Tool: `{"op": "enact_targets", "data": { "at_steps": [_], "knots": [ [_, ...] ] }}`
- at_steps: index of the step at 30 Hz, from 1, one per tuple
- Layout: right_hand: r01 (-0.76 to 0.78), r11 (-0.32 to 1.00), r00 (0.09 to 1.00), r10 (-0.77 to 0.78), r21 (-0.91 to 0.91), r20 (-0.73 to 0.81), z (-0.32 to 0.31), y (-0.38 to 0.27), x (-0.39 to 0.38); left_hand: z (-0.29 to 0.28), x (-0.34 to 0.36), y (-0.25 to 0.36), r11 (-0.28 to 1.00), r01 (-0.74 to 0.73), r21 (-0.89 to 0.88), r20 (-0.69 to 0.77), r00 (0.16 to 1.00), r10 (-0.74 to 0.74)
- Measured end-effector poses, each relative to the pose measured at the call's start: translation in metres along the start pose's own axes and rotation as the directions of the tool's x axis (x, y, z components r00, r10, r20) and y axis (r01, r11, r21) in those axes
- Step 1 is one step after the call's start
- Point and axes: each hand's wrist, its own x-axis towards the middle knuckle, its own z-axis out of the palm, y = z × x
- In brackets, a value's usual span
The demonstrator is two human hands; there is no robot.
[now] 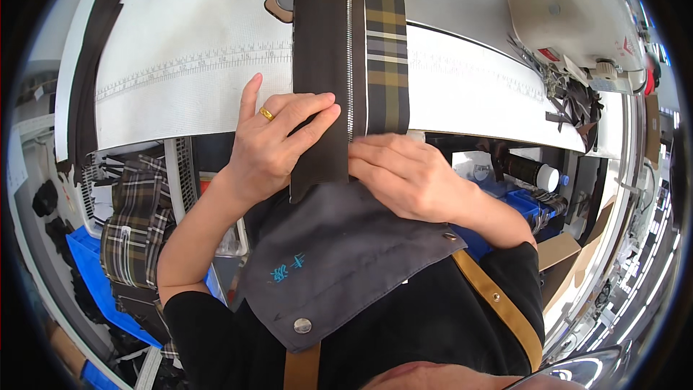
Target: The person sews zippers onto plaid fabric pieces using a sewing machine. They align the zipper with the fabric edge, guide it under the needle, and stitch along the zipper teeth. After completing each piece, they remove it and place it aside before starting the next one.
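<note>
A long dark brown fabric strip (321, 43) with a metal zipper (350, 36) runs over the front edge of the white table toward my body. Along its right side lies a plaid fabric strip (387, 50) in dark, olive and white. My left hand (271, 137), wearing a gold ring, rests on the brown strip with its fingers stretched across it and one finger raised. My right hand (404, 173) is closed at the lower zipper edge, fingers together; its thumb is hidden. The strip's lower end hangs in front of my grey apron (346, 245).
A white sewing machine (570, 22) stands at the right, with dark scraps (581, 105) beside it. Dark strips (101, 65) drape over the table's left end. Below left, plaid pieces (133, 224) lie in a blue bin (90, 260). A dark bottle (523, 170) lies below right.
</note>
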Motion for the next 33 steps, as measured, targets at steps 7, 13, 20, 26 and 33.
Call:
{"op": "enact_targets", "data": {
  "at_steps": [7,13,20,26,33],
  "knots": [
    [-0.050,0.989,0.998,0.054,-0.138,0.026,-0.005,0.029,0.013,-0.008,-0.001,0.002,1.000,0.021,0.018,0.093,0.995,-0.023],
    [0.016,0.983,0.999,-0.006,-0.185,0.050,-0.007,0.033,0.013,-0.029,0.032,-0.028,1.000,0.028,0.008,0.265,0.964,-0.029],
    [0.075,0.969,0.994,-0.054,-0.234,0.097,-0.008,0.030,0.018,0.009,0.095,-0.090,0.994,0.072,0.078,0.053,0.996,-0.076],
    [0.086,0.984,0.994,-0.075,-0.158,0.074,-0.008,0.040,0.012,0.014,0.094,-0.099,0.995,0.063,0.075,0.126,0.989,-0.072],
    [0.057,0.993,0.996,-0.050,-0.102,0.076,-0.011,0.044,0.018,0.006,0.107,-0.105,0.994,0.103,0.029,0.206,0.973,-0.107]
  ]
}}
